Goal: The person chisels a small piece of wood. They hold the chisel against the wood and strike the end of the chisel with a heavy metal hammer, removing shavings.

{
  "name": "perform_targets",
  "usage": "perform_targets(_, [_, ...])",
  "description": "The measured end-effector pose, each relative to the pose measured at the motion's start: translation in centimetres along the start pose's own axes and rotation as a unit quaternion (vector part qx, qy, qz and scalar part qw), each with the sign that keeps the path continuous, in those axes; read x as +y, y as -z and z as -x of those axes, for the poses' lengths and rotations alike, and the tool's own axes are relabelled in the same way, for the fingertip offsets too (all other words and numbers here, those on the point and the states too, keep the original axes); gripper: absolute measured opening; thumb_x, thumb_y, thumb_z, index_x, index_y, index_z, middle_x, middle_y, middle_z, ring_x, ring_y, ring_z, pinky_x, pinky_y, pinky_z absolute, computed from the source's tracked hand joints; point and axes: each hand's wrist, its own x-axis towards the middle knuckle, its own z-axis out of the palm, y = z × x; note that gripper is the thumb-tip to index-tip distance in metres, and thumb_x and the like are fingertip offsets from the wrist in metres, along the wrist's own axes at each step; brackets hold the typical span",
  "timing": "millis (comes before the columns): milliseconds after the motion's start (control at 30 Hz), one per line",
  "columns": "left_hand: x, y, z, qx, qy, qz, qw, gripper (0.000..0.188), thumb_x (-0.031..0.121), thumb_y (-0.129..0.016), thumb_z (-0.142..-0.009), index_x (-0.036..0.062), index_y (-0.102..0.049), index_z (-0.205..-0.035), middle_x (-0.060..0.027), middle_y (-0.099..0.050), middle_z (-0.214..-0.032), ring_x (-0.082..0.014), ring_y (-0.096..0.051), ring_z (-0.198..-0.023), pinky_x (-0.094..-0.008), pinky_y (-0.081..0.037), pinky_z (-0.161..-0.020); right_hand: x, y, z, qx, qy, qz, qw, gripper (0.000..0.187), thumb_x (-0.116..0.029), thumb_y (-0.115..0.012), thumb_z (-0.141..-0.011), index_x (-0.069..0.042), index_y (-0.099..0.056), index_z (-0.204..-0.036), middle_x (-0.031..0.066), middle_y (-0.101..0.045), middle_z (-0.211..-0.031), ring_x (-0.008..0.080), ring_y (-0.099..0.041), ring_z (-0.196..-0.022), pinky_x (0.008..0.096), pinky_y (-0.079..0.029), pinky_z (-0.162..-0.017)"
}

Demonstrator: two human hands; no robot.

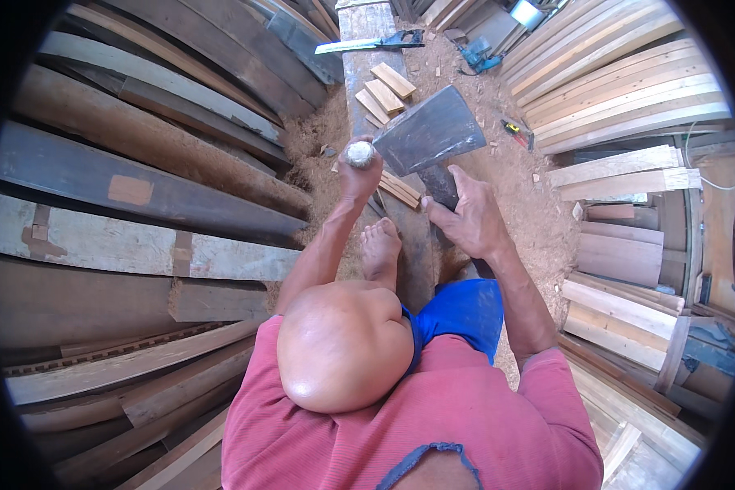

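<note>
Left grip [359,175] clenches a broad-bladed hatchet [429,131]; right grip [475,219] grasps dark wood [441,186] near the blade. Trimming seems in hand; the next stroke calls for fingers kept clear.

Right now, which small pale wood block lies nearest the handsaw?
The topmost block in view, just below the handsaw; the other pale blocks lie lower.

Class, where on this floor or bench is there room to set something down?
The sawdusty floor between the right hand and the planks, chips aside. The bench is crowded: saw, blocks, blade above.
</note>
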Motion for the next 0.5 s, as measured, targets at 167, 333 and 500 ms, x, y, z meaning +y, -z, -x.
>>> perform_targets(167, [2.6,0.2,-0.2,-0.139,0.037,-0.046,0.989,0.013,0.009,-0.072,-0.082,0.0042,-0.067,-0.093,-0.0007,-0.067,-0.082,-0.0074,-0.061,-0.076,-0.0256,-0.051,-0.069,-1.2,2.0,1.0,0.041,-0.017,-0.103,0.994,0.035,-0.013,-0.070,-0.081,0.008,-0.057,-0.105,0.0206,-0.065,-0.074,0.0248,-0.066,-0.065,0.0356,-0.050,-0.062])
perform_targets(333, [4.9,1.3,1.8,-0.198,0.056,-0.050,0.977,0.011,0.013,-0.071,-0.085,0.0051,-0.068,-0.093,-0.0022,-0.067,-0.078,-0.0072,-0.061,-0.073,-0.0253,-0.050,-0.066,-3.4,3.9,1.6,0.050,-0.019,-0.132,0.990,0.033,-0.008,-0.069,-0.081,0.007,-0.057,-0.108,0.0164,-0.067,-0.078,0.0184,-0.065,-0.066,0.0327,-0.050,-0.062])
perform_targets(500, [5.8,0.9,2.2,-0.196,0.021,-0.053,0.979,0.012,0.013,-0.071,-0.085,0.0044,-0.068,-0.092,-0.0028,-0.068,-0.080,-0.0076,-0.061,-0.074,-0.0257,-0.051,-0.067,-3.7,4.4,1.9,0.085,0.023,-0.113,0.990,0.030,-0.004,-0.069,-0.081,0.005,-0.058,-0.108,0.0124,-0.067,-0.080,0.0148,-0.063,-0.067,0.0309,-0.050,-0.063])
